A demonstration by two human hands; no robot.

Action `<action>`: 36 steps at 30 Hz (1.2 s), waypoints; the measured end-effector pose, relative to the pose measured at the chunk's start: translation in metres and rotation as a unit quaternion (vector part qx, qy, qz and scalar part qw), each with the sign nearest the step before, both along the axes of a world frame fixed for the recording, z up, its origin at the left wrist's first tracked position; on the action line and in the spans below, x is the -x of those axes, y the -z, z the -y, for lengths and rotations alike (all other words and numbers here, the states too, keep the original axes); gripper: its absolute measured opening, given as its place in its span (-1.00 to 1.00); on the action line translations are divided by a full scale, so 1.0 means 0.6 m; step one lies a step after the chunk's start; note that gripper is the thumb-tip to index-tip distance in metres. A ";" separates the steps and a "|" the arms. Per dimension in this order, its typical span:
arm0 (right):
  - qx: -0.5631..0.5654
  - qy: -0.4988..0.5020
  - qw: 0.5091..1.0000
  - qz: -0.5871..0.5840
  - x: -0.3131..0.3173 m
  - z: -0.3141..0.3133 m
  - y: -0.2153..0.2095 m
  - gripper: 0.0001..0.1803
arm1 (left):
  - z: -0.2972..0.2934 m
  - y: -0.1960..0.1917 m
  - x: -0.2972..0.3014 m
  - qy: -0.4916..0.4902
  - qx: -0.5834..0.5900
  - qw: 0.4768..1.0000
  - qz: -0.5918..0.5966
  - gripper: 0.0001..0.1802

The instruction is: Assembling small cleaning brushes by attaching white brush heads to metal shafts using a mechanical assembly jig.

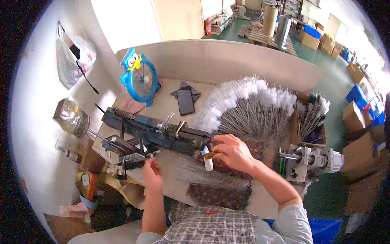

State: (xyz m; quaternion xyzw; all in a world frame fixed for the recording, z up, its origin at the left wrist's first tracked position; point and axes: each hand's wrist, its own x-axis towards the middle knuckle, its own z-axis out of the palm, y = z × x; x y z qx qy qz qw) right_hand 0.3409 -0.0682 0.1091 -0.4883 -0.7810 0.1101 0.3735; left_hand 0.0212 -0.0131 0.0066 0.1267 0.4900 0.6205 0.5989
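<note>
My left hand (152, 171) is slightly blurred. Its fingertips are pinched beside the metal fixture (134, 157) on the left of the bench, and whatever they hold is too small to make out. Further right, my right hand (235, 153) closes its fingers on a small brownish piece (211, 155). Just under that lies a white rounded piece (208, 164) with a bluish upper end, close to the fingertips. A long dark machine bar (156, 128) runs across the bench beyond both hands. Thin wires (199, 173) lie in a loose bundle between my forearms.
White-tipped wire brushes (252, 97) fan out at the back, with more in a cardboard box (315, 136) to the right. A phone (186, 101) and a blue toy-shaped fan (140, 79) stand behind the bar. A motor unit (315, 162) sits at the right edge.
</note>
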 end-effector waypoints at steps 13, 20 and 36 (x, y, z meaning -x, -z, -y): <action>0.032 0.065 0.997 0.011 -0.096 0.064 -0.017 -0.82 | 0.105 -0.121 -0.303 0.286 -0.092 0.951 -0.077 -0.84; 0.094 0.045 0.991 -0.087 -0.135 0.074 -0.023 -0.80 | 0.085 -0.088 -0.362 0.339 -0.138 0.927 -0.086 -0.87; 0.023 0.156 0.985 0.066 -0.030 -0.032 -0.011 -0.82 | 0.067 -0.126 -0.336 0.268 -0.028 0.962 0.038 -0.91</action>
